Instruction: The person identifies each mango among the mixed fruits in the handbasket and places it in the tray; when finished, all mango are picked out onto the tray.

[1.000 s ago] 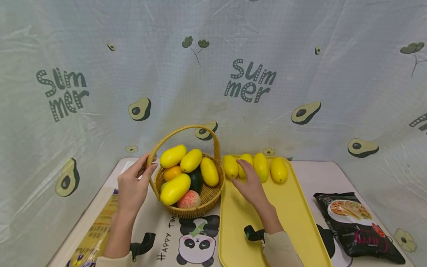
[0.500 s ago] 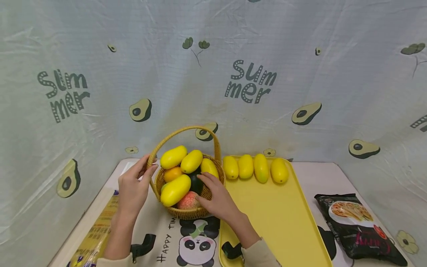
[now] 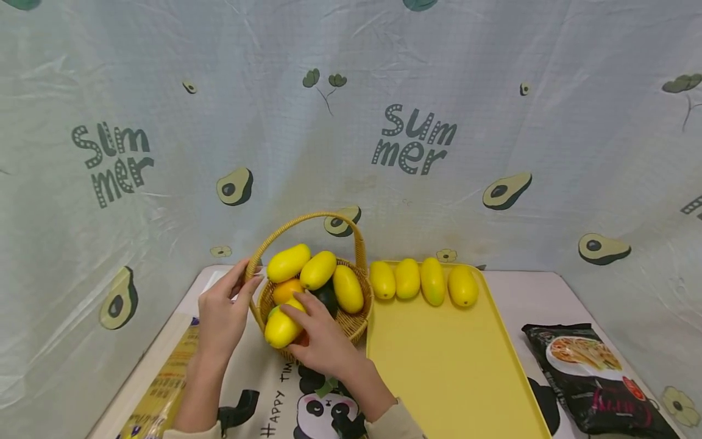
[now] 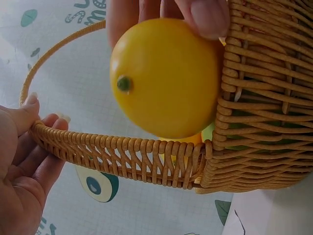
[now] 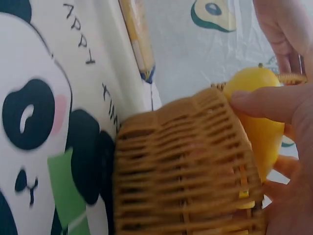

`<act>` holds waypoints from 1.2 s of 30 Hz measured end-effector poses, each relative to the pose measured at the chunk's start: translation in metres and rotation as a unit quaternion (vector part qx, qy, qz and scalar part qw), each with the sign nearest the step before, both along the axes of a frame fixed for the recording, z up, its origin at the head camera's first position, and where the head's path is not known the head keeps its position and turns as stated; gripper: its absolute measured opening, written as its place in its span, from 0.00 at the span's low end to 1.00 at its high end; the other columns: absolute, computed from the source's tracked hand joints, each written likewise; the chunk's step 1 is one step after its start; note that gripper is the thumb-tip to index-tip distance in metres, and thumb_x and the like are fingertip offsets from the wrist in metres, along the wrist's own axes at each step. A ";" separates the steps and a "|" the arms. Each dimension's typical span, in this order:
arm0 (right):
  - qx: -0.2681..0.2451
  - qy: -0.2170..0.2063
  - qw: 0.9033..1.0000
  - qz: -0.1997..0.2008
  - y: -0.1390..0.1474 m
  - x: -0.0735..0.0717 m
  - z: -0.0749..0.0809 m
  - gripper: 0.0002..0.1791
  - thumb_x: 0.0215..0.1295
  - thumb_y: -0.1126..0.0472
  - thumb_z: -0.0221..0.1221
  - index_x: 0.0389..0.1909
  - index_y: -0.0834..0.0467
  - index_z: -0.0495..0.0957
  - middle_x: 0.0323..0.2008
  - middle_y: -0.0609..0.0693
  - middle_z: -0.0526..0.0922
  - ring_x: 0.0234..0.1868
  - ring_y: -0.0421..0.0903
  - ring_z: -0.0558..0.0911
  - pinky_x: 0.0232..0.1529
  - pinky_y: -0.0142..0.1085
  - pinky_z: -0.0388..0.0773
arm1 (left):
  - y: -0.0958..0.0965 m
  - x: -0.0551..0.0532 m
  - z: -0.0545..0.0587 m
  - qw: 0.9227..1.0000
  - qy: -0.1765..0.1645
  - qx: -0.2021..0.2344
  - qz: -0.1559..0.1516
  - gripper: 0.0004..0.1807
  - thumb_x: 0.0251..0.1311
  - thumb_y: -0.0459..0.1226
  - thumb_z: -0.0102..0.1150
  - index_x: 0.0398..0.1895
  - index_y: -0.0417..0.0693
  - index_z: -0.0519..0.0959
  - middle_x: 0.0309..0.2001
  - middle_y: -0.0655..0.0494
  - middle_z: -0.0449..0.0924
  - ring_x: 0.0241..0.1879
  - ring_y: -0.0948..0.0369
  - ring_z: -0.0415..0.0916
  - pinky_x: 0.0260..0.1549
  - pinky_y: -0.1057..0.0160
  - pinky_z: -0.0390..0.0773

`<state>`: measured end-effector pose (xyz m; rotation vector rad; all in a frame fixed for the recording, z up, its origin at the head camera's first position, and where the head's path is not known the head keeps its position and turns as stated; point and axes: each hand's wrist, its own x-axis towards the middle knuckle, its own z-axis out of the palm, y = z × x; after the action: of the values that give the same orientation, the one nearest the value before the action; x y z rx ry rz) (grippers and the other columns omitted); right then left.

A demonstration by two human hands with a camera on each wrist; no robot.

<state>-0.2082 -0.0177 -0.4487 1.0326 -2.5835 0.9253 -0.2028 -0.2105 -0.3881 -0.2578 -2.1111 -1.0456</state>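
Note:
A wicker basket with a tall arched handle holds several yellow mangoes, an orange fruit and a dark green fruit. My left hand grips the handle's left side between thumb and fingers, as the left wrist view also shows. At the basket's front left, my right hand has its thumb and fingers around a yellow mango. In the left wrist view that mango sits at the basket rim, with its green stem end facing the camera. The reddish fruit beneath it is mostly hidden by my right hand.
Right of the basket lies a yellow tray with several mangoes lined up along its far edge. A black food packet lies at the far right, and a long yellow packet at the left. A patterned curtain hangs behind.
My right hand has moved left from the tray's mangoes, across the basket, and taken hold of the front-left mango. My left hand stays on the handle. The head view has shifted slightly.

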 end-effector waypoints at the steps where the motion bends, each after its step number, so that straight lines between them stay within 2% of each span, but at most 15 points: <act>1: 0.001 -0.001 1.000 0.001 -0.002 0.001 0.000 0.39 0.58 0.53 0.70 0.71 0.41 0.67 0.76 0.50 0.59 0.78 0.54 0.57 0.71 0.53 0.68 | 0.000 0.000 0.000 1.000 0.001 0.001 -0.002 0.22 0.62 0.35 0.65 0.60 0.46 0.80 0.47 0.51 0.88 0.44 0.87 0.74 0.40 0.88 0.74; 4: 0.000 -0.011 1.000 0.002 -0.004 0.002 0.002 0.39 0.57 0.50 0.71 0.70 0.40 0.68 0.77 0.50 0.58 0.79 0.56 0.53 0.72 0.57 0.65 | 0.001 -0.001 -0.001 1.000 0.006 0.003 -0.004 0.22 0.62 0.35 0.65 0.60 0.47 0.80 0.47 0.50 0.88 0.44 0.89 0.73 0.39 0.88 0.74; 7: -0.004 -0.019 1.000 -0.005 -0.004 0.002 0.003 0.37 0.57 0.46 0.71 0.68 0.40 0.69 0.76 0.49 0.59 0.79 0.54 0.54 0.72 0.56 0.65 | 0.002 -0.001 -0.001 1.000 0.009 0.000 -0.002 0.22 0.62 0.35 0.65 0.60 0.47 0.80 0.47 0.51 0.88 0.44 0.88 0.73 0.39 0.88 0.74; 12: -0.007 -0.006 1.000 -0.026 -0.005 0.003 0.006 0.34 0.55 0.42 0.70 0.63 0.41 0.72 0.74 0.50 0.63 0.77 0.51 0.59 0.71 0.52 0.69 | 0.002 -0.003 0.000 1.000 0.013 -0.001 -0.002 0.21 0.62 0.34 0.65 0.60 0.48 0.81 0.46 0.50 0.88 0.43 0.70 0.84 0.38 0.88 0.74; 14: -0.006 0.002 0.999 -0.033 -0.007 0.005 0.007 0.34 0.54 0.41 0.71 0.61 0.44 0.73 0.72 0.50 0.64 0.75 0.51 0.61 0.69 0.50 0.71 | 0.002 -0.003 0.000 1.000 0.013 0.001 -0.003 0.21 0.62 0.34 0.65 0.60 0.48 0.81 0.45 0.49 0.88 0.43 0.67 0.84 0.38 0.88 0.74; 19: 0.004 0.014 0.999 -0.039 -0.008 0.008 0.010 0.31 0.56 0.44 0.69 0.59 0.46 0.72 0.70 0.50 0.68 0.75 0.51 0.63 0.68 0.48 0.73 | 0.003 -0.003 0.001 1.000 0.014 0.008 -0.006 0.21 0.63 0.34 0.65 0.59 0.49 0.81 0.45 0.49 0.88 0.42 0.81 0.78 0.38 0.88 0.74; 24: 0.019 0.066 0.997 -0.030 -0.004 0.009 0.011 0.26 0.56 0.52 0.64 0.59 0.43 0.75 0.68 0.50 0.71 0.74 0.56 0.65 0.69 0.49 0.72 | 0.003 -0.003 0.002 1.000 0.016 0.006 -0.004 0.21 0.62 0.33 0.65 0.59 0.48 0.81 0.45 0.49 0.88 0.42 0.81 0.78 0.38 0.88 0.74; 28: 0.038 0.109 0.993 -0.032 0.002 0.011 0.012 0.26 0.57 0.56 0.64 0.59 0.45 0.76 0.66 0.51 0.73 0.70 0.53 0.71 0.69 0.45 0.73 | 0.002 -0.002 0.003 1.000 0.009 0.004 -0.006 0.21 0.63 0.34 0.65 0.59 0.48 0.81 0.46 0.49 0.88 0.43 0.85 0.76 0.39 0.88 0.74; 31: 0.042 0.106 0.993 -0.033 0.007 0.013 0.015 0.25 0.59 0.57 0.65 0.60 0.47 0.75 0.66 0.52 0.74 0.67 0.50 0.74 0.67 0.43 0.74 | 0.001 0.000 0.001 1.000 0.000 0.007 -0.006 0.21 0.63 0.35 0.64 0.60 0.49 0.80 0.46 0.49 0.88 0.43 0.84 0.76 0.37 0.87 0.75; 36: 0.019 0.060 0.997 -0.040 0.018 0.013 0.019 0.28 0.62 0.57 0.64 0.64 0.47 0.73 0.67 0.53 0.73 0.64 0.50 0.77 0.64 0.43 0.77 | 0.000 -0.001 0.000 1.000 -0.001 0.013 -0.002 0.22 0.63 0.34 0.64 0.61 0.50 0.80 0.46 0.48 0.88 0.42 0.83 0.76 0.36 0.86 0.75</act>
<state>-0.1956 0.0004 -0.4292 0.9555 -2.5325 0.7724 -0.2034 -0.2109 -0.3884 -0.2487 -2.0989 -1.0746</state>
